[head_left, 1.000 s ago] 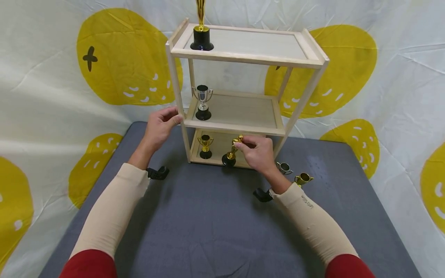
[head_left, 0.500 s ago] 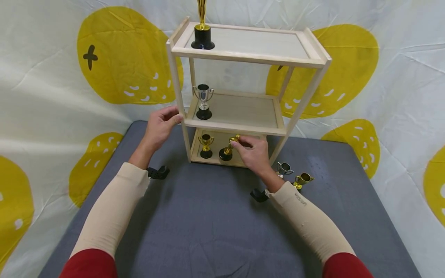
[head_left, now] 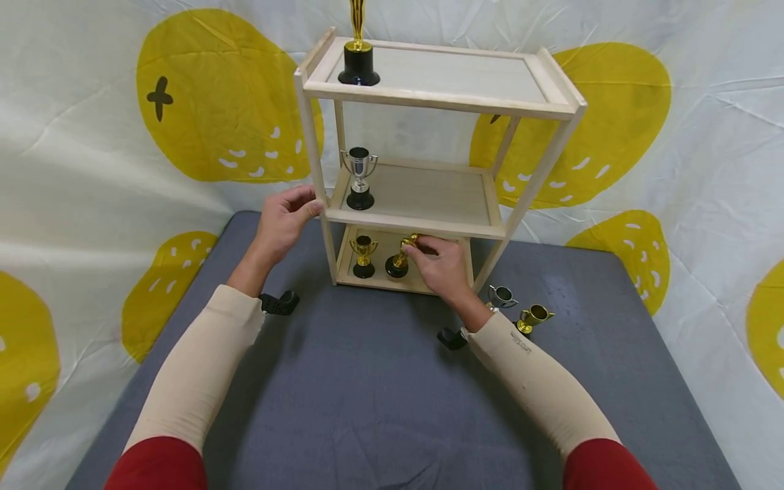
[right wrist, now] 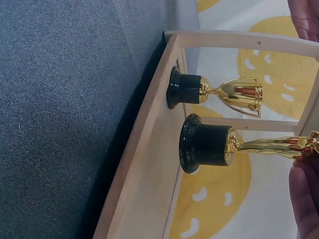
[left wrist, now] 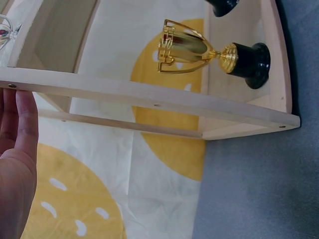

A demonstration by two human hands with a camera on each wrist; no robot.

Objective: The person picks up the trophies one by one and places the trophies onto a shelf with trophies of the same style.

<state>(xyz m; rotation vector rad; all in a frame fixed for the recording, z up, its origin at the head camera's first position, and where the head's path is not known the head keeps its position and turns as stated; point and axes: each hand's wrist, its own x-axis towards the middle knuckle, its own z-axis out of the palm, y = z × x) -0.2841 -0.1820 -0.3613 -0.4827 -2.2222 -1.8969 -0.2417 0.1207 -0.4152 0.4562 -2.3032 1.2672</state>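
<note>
The left hand (head_left: 283, 221) is wrapped round the front left post of the wooden shelf unit (head_left: 422, 102), right at the height of the middle shelf, thumb on one side and fingers curled on the other. From the left wrist view you only get the fingers (left wrist: 20, 124) lying flat along the wood, so the head view is the better one for the grip.

The right hand (head_left: 439, 262) is reaching into the bottom shelf and pinching the top of a little gold figurine trophy (head_left: 399, 258) between thumb and fingertips. The black base of it sits on the bottom shelf board. The right wrist view shows that well: the base (right wrist: 204, 144) is flat against the board and the gold figure runs up to the fingertips (right wrist: 304, 189).

What's on the shelves:
- bottom: a small gold cup trophy (head_left: 364, 253) on a black base, just to the left of the figurine, close but not touching
- middle: a silver cup trophy (head_left: 359, 178) standing at the left end
- top: a taller gold statuette (head_left: 358, 47) on a black base, also at the left, its top cut off by the frame

On the grey surface (head_left: 367, 395), right of the shelf unit and near the right wrist, a silver cup (head_left: 502, 296) and a gold cup (head_left: 534, 316) lie side by side.
</note>
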